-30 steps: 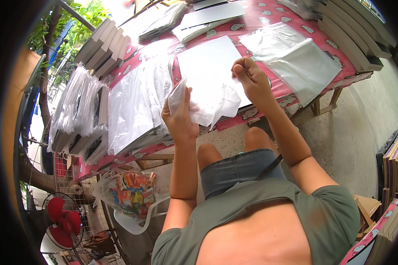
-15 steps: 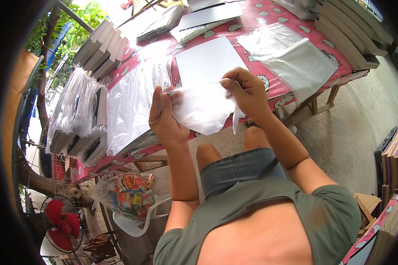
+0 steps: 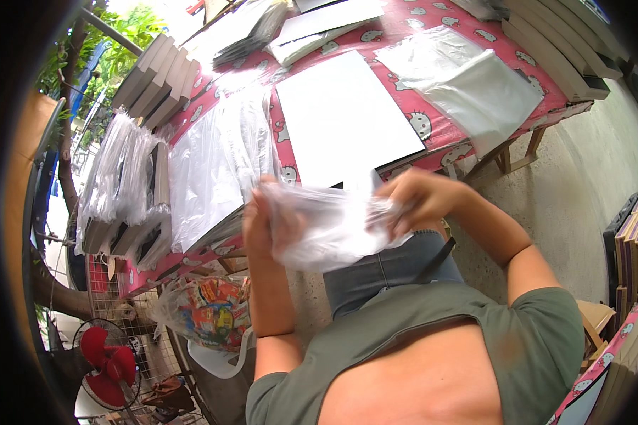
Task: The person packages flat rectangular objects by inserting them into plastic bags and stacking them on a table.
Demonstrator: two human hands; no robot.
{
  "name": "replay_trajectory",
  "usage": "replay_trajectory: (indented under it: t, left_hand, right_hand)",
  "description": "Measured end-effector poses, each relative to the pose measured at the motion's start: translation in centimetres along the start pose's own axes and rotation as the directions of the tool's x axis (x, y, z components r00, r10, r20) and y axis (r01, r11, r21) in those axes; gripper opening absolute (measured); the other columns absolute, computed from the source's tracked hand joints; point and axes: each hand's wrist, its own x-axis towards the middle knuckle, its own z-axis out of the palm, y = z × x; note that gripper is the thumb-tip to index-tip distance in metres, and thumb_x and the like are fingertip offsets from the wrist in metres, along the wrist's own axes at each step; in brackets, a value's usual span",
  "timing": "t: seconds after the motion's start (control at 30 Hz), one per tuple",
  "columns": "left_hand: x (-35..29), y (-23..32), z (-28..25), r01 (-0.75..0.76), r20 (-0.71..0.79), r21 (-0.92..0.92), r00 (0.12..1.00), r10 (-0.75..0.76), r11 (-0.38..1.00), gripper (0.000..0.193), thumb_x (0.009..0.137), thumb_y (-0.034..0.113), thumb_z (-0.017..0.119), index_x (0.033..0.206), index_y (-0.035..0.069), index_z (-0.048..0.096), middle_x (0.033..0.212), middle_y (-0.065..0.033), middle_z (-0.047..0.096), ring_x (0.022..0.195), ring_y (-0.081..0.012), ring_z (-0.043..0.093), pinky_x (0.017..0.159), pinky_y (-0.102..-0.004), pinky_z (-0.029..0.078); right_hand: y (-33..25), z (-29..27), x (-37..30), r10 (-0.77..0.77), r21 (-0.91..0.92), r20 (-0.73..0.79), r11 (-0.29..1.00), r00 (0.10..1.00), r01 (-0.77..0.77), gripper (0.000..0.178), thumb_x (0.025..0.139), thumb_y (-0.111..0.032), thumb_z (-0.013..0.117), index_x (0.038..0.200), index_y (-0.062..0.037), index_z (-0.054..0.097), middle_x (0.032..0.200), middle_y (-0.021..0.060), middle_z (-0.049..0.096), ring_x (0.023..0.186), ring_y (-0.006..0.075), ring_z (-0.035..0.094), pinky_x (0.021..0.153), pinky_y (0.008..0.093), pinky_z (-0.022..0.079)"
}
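A clear plastic bag (image 3: 333,227) is stretched between my two hands, above my lap and just off the table's front edge. My left hand (image 3: 262,223) has hold of its left end, and some fingers show blurred through the film. At the other end, my right hand (image 3: 418,202) grips the gathered plastic, also smeared by motion. Just beyond the bag, a white rectangular board (image 3: 344,117) with a dark edge lies flat on the table. Left of it lies a stack of plastic-wrapped boards (image 3: 216,163). Loose clear plastic bags (image 3: 468,85) are spread to the right.
The table (image 3: 439,152) has a pink cartoon-print cover. Bagged boards (image 3: 124,184) and stacked grey blocks (image 3: 156,81) stand at its left end, more grey stacks (image 3: 553,49) at the far right. A red fan (image 3: 106,361) and a bag of colourful packets (image 3: 213,312) on a white chair are lower left.
Both hands have drawn the plastic bag down toward my lap, off the white board, which now shows nearly whole. My right hand has turned inward on the plastic.
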Motion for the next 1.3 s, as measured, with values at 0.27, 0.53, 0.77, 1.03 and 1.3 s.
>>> replay_trajectory:
  t: [0.27, 0.53, 0.77, 1.03, 1.3]
  left_hand:
    - [-1.5, -0.5, -4.9, -0.060, 0.270, -0.474, 0.940, 0.209, 0.879, 0.024, 0.061, 0.014, 0.076, 0.071, -0.002, 0.062, 0.065, -0.0027, 0.060, 0.057, -0.0092, 0.054, 0.055, -0.0238, 0.042]
    - [-1.8, -1.7, -6.0, 0.333, 0.110, 0.689, 0.829, -0.548, 0.643, 0.026, 0.058, 0.015, 0.078, 0.074, 0.001, 0.062, 0.068, -0.0029, 0.060, 0.060, -0.0101, 0.055, 0.055, -0.0238, 0.043]
    - [-3.0, -2.3, -8.1, 0.059, 0.303, -0.592, 0.941, 0.153, 0.804, 0.027, 0.064, 0.010, 0.073, 0.087, 0.000, 0.061, 0.074, -0.0042, 0.061, 0.067, -0.0094, 0.056, 0.058, -0.0232, 0.044]
    - [-5.8, -6.4, -14.7, 0.121, 0.276, -0.116, 0.958, -0.085, 0.986, 0.041, 0.072, 0.020, 0.065, 0.103, -0.003, 0.054, 0.100, -0.0187, 0.057, 0.090, -0.0262, 0.058, 0.078, -0.0410, 0.048]
    - [-1.8, -10.7, -9.5, 0.026, -0.696, 0.333, 0.681, 0.227, 0.943, 0.006, 0.084, 0.003, 0.052, 0.088, 0.004, 0.056, 0.101, -0.0073, 0.058, 0.080, -0.0116, 0.057, 0.067, -0.0215, 0.048]
  right_hand:
    - [1.9, -2.3, -0.8, 0.333, -0.510, 0.494, 0.859, 0.803, -0.043, 0.026, 0.068, -0.015, 0.070, 0.086, 0.0027, 0.062, 0.081, 0.0094, 0.063, 0.068, 0.0159, 0.059, 0.063, 0.0289, 0.047]
    - [5.9, -5.4, -2.2, 0.113, 0.072, -0.243, 0.993, 0.963, -0.098, 0.016, 0.083, -0.011, 0.050, 0.090, 0.0014, 0.057, 0.082, 0.0060, 0.059, 0.071, 0.0123, 0.056, 0.068, 0.0258, 0.047]
    - [3.1, -3.0, -3.4, 0.278, -0.003, 0.142, 0.960, 0.950, -0.280, 0.025, 0.066, -0.013, 0.072, 0.086, 0.0003, 0.064, 0.069, 0.0024, 0.060, 0.066, 0.0086, 0.054, 0.066, 0.0232, 0.043]
    - [1.3, -3.5, -4.7, 0.214, 0.264, -0.342, 0.956, 0.915, -0.125, 0.029, 0.077, -0.013, 0.063, 0.098, 0.0043, 0.053, 0.084, 0.0077, 0.060, 0.071, 0.0096, 0.054, 0.066, 0.0220, 0.043]
    - [5.2, -6.3, -2.7, -0.147, -0.498, -0.806, 0.692, 0.573, -0.522, 0.019, 0.066, -0.003, 0.061, 0.085, -0.0039, 0.062, 0.069, 0.0082, 0.060, 0.066, 0.0170, 0.057, 0.062, 0.0273, 0.044]
